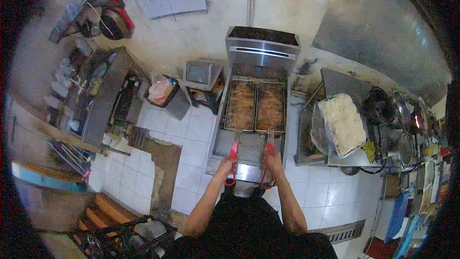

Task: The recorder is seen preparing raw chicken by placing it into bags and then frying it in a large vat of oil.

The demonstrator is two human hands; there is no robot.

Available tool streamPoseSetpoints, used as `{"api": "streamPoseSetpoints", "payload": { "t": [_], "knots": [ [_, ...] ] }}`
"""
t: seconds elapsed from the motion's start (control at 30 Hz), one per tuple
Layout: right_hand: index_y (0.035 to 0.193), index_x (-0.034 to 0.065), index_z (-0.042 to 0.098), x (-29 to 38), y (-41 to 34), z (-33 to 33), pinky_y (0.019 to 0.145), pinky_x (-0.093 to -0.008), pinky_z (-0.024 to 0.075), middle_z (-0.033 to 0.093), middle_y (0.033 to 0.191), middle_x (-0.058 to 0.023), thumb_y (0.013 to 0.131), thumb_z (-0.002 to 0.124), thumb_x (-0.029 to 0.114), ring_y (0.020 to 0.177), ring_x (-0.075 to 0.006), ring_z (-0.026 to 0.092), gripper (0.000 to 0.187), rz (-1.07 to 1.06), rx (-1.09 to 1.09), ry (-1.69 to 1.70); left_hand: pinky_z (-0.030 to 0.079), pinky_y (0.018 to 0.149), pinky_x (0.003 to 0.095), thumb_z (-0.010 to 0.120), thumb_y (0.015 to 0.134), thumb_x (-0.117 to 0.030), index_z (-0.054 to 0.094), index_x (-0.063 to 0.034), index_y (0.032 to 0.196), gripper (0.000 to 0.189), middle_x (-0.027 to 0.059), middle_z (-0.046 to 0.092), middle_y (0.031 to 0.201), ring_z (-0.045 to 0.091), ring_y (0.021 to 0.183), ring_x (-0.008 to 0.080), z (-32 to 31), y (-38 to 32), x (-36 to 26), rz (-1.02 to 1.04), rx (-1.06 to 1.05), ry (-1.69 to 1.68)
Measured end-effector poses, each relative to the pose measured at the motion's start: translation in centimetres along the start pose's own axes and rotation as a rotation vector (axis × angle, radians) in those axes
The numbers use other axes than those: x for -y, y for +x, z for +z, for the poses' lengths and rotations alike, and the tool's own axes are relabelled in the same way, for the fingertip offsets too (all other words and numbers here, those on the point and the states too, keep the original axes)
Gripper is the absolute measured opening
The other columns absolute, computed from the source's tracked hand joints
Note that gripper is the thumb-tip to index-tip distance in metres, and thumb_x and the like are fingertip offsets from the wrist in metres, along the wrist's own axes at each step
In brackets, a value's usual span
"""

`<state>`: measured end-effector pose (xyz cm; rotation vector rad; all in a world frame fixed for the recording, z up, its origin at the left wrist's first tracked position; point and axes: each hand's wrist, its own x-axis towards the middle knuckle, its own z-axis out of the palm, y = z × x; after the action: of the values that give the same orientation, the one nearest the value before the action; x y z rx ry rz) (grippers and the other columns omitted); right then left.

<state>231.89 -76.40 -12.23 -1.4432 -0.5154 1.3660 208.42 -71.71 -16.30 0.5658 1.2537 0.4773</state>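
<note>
A stainless steel deep fryer stands before me against the wall. Side by side in its vat sit two wire fry baskets, the left basket and the right basket, amid bubbling oil with browned food in it. My left hand grips the red handle of the left basket. Around the red handle of the right basket my right hand is closed. Both handles point towards me over the fryer's front. The shape of the food is blurred.
Right of the fryer, a metal table bears a tray of pale flour-like coating and dark pans. To the left are a lined bin, a boxy device with a screen and a steel counter. A floor drain grate lies behind right.
</note>
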Motion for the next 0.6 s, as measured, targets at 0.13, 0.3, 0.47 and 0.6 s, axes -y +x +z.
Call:
{"api": "streamPoseSetpoints", "payload": {
  "t": [0.13, 0.3, 0.47, 0.6],
  "knots": [
    [0.087, 0.0120, 0.058, 0.4, -2.1, -1.0, 0.042, -0.0313, 0.0392, 0.050, 0.062, 0.0036, 0.103, 0.060, 0.031, 0.050, -0.0106, 0.049, 0.025, -0.123, -0.008, -0.034, 0.047, 0.048, 0.0290, 0.068, 0.094, -0.020, 0.067, -0.0066, 0.101, 0.016, 0.0023, 0.061, 0.071, 0.058, 0.053, 0.0139, -0.6, 1.3, 0.7, 0.062, 0.040, 0.020],
    [0.092, 0.0115, 0.055, -1.2, -3.5, -3.2, 0.043, -0.0278, 0.0366, 0.044, 0.062, 0.0062, 0.103, 0.061, 0.039, 0.049, -0.0092, 0.043, 0.030, -0.278, -0.054, -0.185, 0.055, 0.057, 0.0341, 0.067, 0.094, -0.017, 0.064, -0.0052, 0.110, 0.020, 0.0036, 0.064, 0.079, 0.060, 0.059, 0.0148, -1.0, 1.7, 0.3, -0.006, 0.133, -0.072],
    [0.094, 0.0121, 0.051, 6.3, -10.7, 0.1, 0.044, -0.0261, 0.0365, 0.043, 0.063, 0.0057, 0.101, 0.063, 0.043, 0.050, -0.0085, 0.042, 0.034, -0.083, 0.064, 0.084, 0.052, 0.057, 0.0303, 0.061, 0.096, -0.012, 0.059, -0.0066, 0.115, 0.020, -0.0003, 0.056, 0.075, 0.049, 0.054, 0.0109, -1.3, 1.2, -1.6, -0.162, 0.323, -0.284],
    [0.093, 0.0123, 0.050, 7.2, -12.6, 0.8, 0.043, -0.0257, 0.0360, 0.045, 0.065, 0.0042, 0.101, 0.063, 0.043, 0.049, -0.0085, 0.043, 0.035, -0.167, 0.037, 0.088, 0.036, 0.050, 0.0269, 0.056, 0.101, -0.020, 0.059, -0.0111, 0.106, 0.011, -0.0050, 0.044, 0.067, 0.040, 0.052, 0.0091, 0.2, 0.8, -1.9, -0.151, 0.218, -0.223]
  ]
}}
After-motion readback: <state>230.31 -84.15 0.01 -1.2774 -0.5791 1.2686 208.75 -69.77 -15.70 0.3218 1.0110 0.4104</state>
